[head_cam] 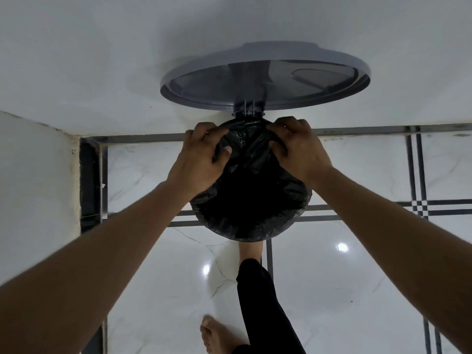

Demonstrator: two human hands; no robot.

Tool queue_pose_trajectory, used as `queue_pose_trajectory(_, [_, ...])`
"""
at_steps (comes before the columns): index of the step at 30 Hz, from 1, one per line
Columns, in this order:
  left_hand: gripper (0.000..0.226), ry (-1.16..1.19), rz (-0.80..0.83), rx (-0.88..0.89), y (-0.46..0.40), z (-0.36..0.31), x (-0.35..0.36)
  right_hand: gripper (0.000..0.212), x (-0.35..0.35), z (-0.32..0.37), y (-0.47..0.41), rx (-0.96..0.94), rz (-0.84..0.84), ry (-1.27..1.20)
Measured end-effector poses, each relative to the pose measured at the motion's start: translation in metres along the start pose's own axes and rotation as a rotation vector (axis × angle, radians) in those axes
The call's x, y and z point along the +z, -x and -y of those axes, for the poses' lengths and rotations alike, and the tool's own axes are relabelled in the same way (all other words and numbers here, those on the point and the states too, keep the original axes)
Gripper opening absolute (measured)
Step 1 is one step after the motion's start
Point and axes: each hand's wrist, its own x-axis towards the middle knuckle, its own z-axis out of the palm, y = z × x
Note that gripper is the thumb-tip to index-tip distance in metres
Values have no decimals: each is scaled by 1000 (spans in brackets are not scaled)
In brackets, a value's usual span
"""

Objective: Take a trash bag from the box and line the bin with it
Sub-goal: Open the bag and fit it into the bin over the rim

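A black trash bag (251,200) lies over the mouth of a round bin, covering its rim all around the near side. The bin's grey lid (265,77) stands open against the white wall behind. My left hand (201,157) pinches the bag's edge at the far left of the rim. At the far right of the rim, my right hand (298,146) grips the bag's edge near the lid hinge (248,109). The bin's body is hidden under the bag. No box is in view.
White wall behind and a white wall corner (38,175) at the left. Glossy white floor tiles with dark stripes (421,208) around the bin. My leg in black trousers (263,302) reaches under the bin's front; a bare foot (217,335) stands nearer.
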Motion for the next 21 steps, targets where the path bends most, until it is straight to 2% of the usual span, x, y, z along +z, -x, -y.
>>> queue_pose_trajectory(2, [47,-132,29,35,-17,5,3,43,0,0,-14,-30,26,39])
queue_pose_trajectory(4, [46,-126,58,-1,-32,10,0,42,0,1,-25,49,79,-9])
queue_pose_trajectory(6, [38,-10,82,-103,-43,9,-4,38,1,5,-34,163,104,-92])
queue_pose_trajectory(9, [29,284,107,-355,-56,5,-9,31,-2,12,-43,281,87,-178])
queue_pose_trajectory(12, [25,438,169,-501,-64,12,-11,32,-3,14,-51,405,147,-202])
queue_pose_trajectory(16, [42,500,226,-616,-66,22,-13,38,-1,14,-63,537,287,-218])
queue_pose_trajectory(19, [67,500,260,-665,-65,28,-14,47,-7,20,-72,578,408,-216])
queue_pose_trajectory(21, [72,492,279,-674,-63,29,-15,49,-14,25,-76,571,506,-226])
